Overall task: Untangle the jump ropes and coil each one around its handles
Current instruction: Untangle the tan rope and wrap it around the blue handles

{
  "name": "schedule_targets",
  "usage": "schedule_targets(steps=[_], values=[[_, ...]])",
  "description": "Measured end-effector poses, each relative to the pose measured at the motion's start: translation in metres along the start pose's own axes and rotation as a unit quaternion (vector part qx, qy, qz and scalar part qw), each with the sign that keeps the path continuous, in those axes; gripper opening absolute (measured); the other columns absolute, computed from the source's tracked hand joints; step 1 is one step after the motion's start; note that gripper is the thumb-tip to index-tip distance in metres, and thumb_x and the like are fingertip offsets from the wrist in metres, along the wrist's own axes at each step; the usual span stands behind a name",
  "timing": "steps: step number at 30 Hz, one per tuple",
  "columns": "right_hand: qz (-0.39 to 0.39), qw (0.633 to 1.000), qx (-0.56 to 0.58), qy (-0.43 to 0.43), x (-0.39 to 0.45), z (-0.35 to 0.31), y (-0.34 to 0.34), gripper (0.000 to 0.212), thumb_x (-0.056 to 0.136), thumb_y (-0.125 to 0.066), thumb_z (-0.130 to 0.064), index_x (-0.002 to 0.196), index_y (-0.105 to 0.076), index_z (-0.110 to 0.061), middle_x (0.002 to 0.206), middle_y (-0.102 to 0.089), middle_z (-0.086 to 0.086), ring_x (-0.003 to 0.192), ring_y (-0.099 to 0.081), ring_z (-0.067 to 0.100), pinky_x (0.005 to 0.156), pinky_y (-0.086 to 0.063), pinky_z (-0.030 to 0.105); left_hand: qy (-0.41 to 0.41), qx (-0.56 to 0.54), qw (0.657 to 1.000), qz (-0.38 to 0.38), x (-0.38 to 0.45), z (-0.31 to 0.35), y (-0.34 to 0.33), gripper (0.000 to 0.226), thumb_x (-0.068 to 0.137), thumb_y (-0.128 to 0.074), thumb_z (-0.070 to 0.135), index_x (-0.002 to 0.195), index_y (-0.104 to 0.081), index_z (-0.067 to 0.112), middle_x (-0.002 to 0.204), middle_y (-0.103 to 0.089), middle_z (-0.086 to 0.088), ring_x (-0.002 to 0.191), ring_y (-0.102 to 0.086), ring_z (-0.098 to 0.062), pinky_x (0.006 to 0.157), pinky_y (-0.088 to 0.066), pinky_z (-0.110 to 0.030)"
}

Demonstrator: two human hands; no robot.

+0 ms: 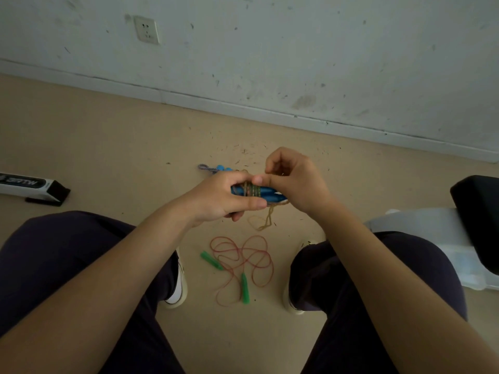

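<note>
**Above the floor, two hands on the blue-handled rope**

Between the knees, the left hand (220,197) grips a pair of blue handles (266,195) laid side by side, fingers curled under them and thumb pressed along the near side. A yellowish rope (251,189) is wound in several turns around the middle of those handles, and its loose tail (266,218) hangs below in a small loop. The right hand (293,179) pinches the rope just above the coil, fingertips bunched together and touching the left forefinger.

Past the left hand, on the floor (108,147), lie more blue handle ends (222,168) with a striped cord (205,168); whether these belong to a separate rope is hard to tell, since the hand hides the rest.

Nearer the person, a red rope (243,263) sprawls in loose loops between two white shoes, its two green handles (212,261) lying apart among the loops.

Far left, a long white and black box (27,186) rests on the floor, its lettering upside down and too blurred to read with confidence. A wall socket (146,30) sits on the scuffed wall.
</note>
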State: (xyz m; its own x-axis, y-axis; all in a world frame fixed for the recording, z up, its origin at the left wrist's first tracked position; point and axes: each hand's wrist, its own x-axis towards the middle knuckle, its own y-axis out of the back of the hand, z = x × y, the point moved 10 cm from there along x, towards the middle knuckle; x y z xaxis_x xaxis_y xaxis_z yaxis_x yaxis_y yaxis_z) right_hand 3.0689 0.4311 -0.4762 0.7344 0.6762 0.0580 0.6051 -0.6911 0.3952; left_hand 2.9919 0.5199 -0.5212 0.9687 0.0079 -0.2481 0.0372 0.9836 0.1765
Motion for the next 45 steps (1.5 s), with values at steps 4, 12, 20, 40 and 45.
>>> schedule_targets(steps=[4, 12, 20, 40, 45], values=[[-0.018, 0.999, 0.005, -0.030, 0.000, 0.011, -0.003, 0.036, 0.073, -0.085, -0.022, 0.083, -0.051, -0.014, 0.073, -0.053, 0.008, 0.064, -0.047, 0.016, 0.059, -0.046, 0.036, -0.006, 0.031, 0.999, 0.007, -0.001, 0.001, 0.000, 0.036, 0.079, -0.083, 0.021, 0.104, -0.056, 0.021, 0.086, -0.069, 0.000, 0.060, -0.061, -0.014, 0.058, -0.050, -0.027], [-0.038, 0.998, 0.000, -0.043, -0.003, 0.013, -0.009, 0.025, 0.086, -0.072, -0.031, 0.081, -0.058, -0.010, 0.066, -0.053, -0.002, 0.054, -0.046, 0.006, 0.051, -0.040, 0.017, -0.030, 0.009, 0.998, 0.058, -0.003, 0.005, 0.015, 0.041, 0.073, -0.087, 0.014, 0.107, -0.064, 0.017, 0.075, -0.070, 0.006, 0.062, -0.065, -0.013, 0.054, -0.048, -0.021], [-0.043, 0.992, 0.100, -0.061, -0.008, 0.009, -0.022, 0.018, 0.098, -0.057, -0.027, 0.103, -0.052, -0.010, 0.057, -0.054, -0.003, 0.047, -0.048, 0.013, 0.041, -0.038, 0.025, -0.013, -0.108, 0.983, 0.146, -0.003, 0.001, 0.028, 0.037, 0.080, -0.081, 0.018, 0.109, -0.058, 0.020, 0.078, -0.068, 0.000, 0.060, -0.062, -0.013, 0.052, -0.047, -0.022], [-0.074, 0.973, 0.208, -0.065, -0.008, 0.010, -0.022, 0.026, 0.096, -0.059, -0.032, 0.083, -0.059, -0.009, 0.063, -0.045, 0.010, 0.050, -0.034, 0.014, 0.042, -0.027, 0.022, 0.021, -0.033, 0.999, 0.011, -0.006, 0.003, 0.006, 0.051, 0.076, -0.072, 0.054, 0.085, -0.064, 0.005, 0.050, -0.049, 0.001, 0.039, -0.037, -0.009, 0.037, -0.029, -0.018], [-0.082, 0.969, 0.221, -0.078, -0.007, 0.012, -0.025, 0.036, 0.098, -0.050, -0.041, 0.084, -0.064, -0.011, 0.070, -0.057, 0.009, 0.049, -0.041, 0.015, 0.044, -0.029, 0.022, -0.011, -0.103, 0.988, 0.119, -0.007, 0.009, 0.022, 0.039, 0.076, -0.070, 0.045, 0.081, -0.065, 0.007, 0.051, -0.052, 0.004, 0.042, -0.042, -0.008, 0.040, -0.032, -0.017]])
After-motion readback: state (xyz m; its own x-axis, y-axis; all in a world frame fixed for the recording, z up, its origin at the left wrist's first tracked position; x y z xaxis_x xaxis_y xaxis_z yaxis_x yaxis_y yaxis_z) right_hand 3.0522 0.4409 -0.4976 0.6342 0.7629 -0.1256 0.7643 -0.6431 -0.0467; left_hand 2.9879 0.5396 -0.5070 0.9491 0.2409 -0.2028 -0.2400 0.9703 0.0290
